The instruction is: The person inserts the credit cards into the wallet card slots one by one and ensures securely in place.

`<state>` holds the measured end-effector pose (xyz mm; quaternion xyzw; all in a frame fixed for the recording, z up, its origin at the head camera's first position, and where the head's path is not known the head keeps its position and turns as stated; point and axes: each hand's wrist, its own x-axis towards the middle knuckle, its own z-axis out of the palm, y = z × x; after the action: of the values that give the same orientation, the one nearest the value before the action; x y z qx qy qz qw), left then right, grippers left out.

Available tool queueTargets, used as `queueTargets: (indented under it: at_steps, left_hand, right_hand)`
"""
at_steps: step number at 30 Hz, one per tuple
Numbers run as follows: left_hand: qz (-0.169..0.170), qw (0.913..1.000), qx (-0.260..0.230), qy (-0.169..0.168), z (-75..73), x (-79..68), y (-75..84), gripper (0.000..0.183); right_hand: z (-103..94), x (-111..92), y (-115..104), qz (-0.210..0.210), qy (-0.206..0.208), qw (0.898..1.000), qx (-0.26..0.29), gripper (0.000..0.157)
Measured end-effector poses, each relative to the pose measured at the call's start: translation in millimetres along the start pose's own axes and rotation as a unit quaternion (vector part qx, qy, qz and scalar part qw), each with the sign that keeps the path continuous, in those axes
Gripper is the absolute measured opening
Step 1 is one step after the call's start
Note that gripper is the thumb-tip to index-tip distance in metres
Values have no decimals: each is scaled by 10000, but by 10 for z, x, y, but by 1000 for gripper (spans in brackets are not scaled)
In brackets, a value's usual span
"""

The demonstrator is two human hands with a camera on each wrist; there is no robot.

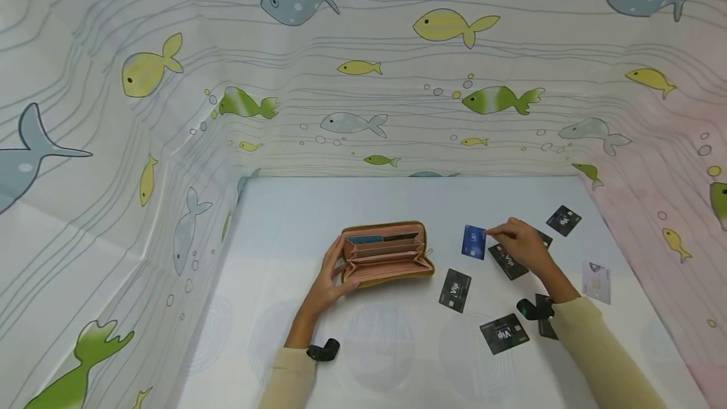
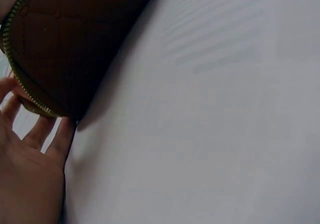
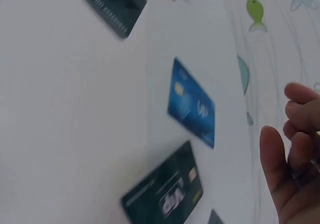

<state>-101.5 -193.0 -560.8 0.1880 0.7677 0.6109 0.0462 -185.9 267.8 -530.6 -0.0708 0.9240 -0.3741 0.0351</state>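
An unzipped tan wallet (image 1: 392, 268) stands with its pink compartments facing up; a blue card and a dark card show in its slots. My left hand (image 1: 325, 283) grips its left end, thumb at the near edge. In the left wrist view, fingers touch the quilted brown outside of the wallet (image 2: 75, 39) beside its zip. My right hand (image 1: 522, 246) hovers just right of a blue card (image 1: 474, 242), index finger extended toward it. The right wrist view shows that hand's fingers loosely bent, apart from the blue card (image 3: 191, 104). Beneath the hand lies a black Vip card (image 1: 507, 264).
More black cards lie around: one right of the wallet (image 1: 455, 291), one nearer (image 1: 504, 333), one at the far right (image 1: 564, 220). Another sits partly hidden under the right wrist. A whitish card (image 1: 596, 283) lies near the table's right edge. Fish-patterned walls surround the table.
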Motion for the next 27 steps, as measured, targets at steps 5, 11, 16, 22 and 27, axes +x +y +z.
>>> queueTargets:
  at_steps: [5, 11, 16, 22, 27]
  left_hand:
    - [32, 10000, -24, -5, -17, 9, 19, 95]
    - [15, 10000, -38, -49, -21, 8, 14, 95]
    - [-15, 10000, -22, -43, -19, 7, -10, 95]
    - [-86, 9999, -76, -36, -21, 0, -26, 96]
    - [-107, 9998, -147, -44, -13, -2, -9, 95]
  right_hand:
    - [-52, -114, 144, 214, 17, 9998, -14, 30]
    - [-21, -249, 274, 362, 108, 9991, -185, 39]
    - [-25, -362, 372, 624, 246, 9976, -162, 51]
    - [6, -486, 505, 993, 263, 9946, 108, 66]
    - [98, -531, 577, 1119, 414, 9926, 211, 75]
